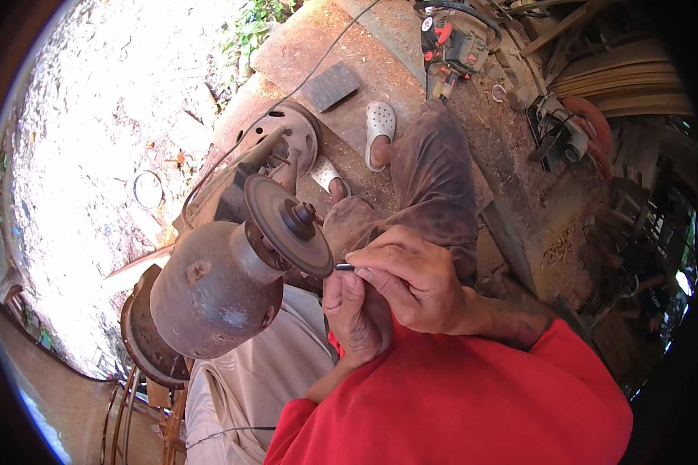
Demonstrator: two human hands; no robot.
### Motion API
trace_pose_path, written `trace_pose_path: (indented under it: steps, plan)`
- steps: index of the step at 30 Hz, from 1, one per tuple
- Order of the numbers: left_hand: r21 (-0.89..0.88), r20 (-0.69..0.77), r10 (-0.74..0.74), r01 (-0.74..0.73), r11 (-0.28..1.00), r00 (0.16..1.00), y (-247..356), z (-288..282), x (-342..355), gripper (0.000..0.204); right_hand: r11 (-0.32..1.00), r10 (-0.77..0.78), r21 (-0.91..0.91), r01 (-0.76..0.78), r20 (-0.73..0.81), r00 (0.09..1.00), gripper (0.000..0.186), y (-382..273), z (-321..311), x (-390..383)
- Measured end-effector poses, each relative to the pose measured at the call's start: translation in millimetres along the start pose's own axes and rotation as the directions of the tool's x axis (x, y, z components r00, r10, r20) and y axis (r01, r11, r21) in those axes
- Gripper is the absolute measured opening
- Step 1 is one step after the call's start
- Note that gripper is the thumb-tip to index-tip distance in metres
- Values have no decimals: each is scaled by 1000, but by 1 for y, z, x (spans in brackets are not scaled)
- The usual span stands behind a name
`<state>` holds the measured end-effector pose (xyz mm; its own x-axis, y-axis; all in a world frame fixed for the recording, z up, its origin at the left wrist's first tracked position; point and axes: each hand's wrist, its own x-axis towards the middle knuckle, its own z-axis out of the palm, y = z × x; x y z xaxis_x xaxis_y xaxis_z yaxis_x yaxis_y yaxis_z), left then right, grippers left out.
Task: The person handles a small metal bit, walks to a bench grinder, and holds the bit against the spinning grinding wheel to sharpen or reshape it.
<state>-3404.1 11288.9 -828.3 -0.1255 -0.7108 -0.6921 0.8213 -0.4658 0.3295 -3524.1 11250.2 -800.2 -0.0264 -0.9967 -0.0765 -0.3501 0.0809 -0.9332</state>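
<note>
A small, dark, narrow piece with a pale end (pixel 344 266) sits at the rim of a grinding wheel (pixel 275 217), apparently touching it. My right hand (pixel 415 279) pinches this piece between thumb and fingertips, coming from the right. Just below, my left hand (pixel 354 318) is closed, its thumb and fingertips pressed up against the underside of the piece. What kind of piece it is, I cannot make out. The wheel is fixed with a nut to the shaft of a rusty, rounded bench grinder motor (pixel 209 287). A second wheel (pixel 143 333) shows at the motor's other end.
A slotted metal wheel rim (pixel 298 139) lies beyond the grinder, with a cable (pixel 318 66) crossing over it. Nearby lies a dark rectangular block (pixel 331 86). A chainsaw-like machine (pixel 457 46), a cut-off saw (pixel 570 136) and stacked wood strips (pixel 620 81) stand far right.
</note>
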Motion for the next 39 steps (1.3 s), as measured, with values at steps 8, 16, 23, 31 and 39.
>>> trace_pose_path:
  steps: [8, 16, 23, 31, 39]
  plan:
    - [-35, 52, -47, 48, 998, 998, -2, -2, -3, 19, 1000, 17, 10, -17, -11, 1000, 15, 0, -5, -6]
    - [80, 13, 129, -130, 988, 992, -11, 1, -3, 21, 337, 539, 779, -529, 301, 787, 16, 24, 1, -29]
    - [173, 66, 183, -192, 966, 981, -8, -3, -4, 17, -17, 457, 855, -518, 467, 757, 19, 32, 6, -34]
    - [141, -119, 91, -74, 987, 989, -4, 3, -3, 18, 828, 366, 421, -370, 93, 926, 15, 17, 3, -18]
    - [127, -39, 18, -13, 992, 999, 0, 1, 2, 18, 980, 177, 86, -178, 24, 984, 15, 3, -1, -2]
